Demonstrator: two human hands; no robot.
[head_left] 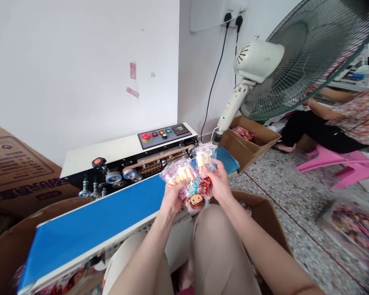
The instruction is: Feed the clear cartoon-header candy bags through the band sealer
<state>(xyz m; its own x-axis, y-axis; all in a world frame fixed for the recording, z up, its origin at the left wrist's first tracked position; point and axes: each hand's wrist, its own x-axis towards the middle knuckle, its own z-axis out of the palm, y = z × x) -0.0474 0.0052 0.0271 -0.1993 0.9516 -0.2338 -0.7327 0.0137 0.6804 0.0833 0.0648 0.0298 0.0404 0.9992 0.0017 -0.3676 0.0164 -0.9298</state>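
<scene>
Several small clear plastic packets (192, 184), printed with a cartoon face and colourful letters, are fanned out between my hands above my lap. My left hand (174, 194) grips the larger bunch from its left side, fingers mostly hidden behind the packets. On the other side, my right hand (219, 182) pinches a packet (203, 157) near its upper part. Just behind the packets runs the blue conveyor belt (110, 213) of a band sealing machine (123, 147), whose rollers and sealing band face me.
A control panel (164, 136) with a red button tops the machine. Cardboard boxes (249, 139) stand behind and beside it, and another box (264, 217) is by my right leg. A large fan (295, 57) leans in at right. Beyond it, another person (341, 114) sits near a pink stool (341, 164).
</scene>
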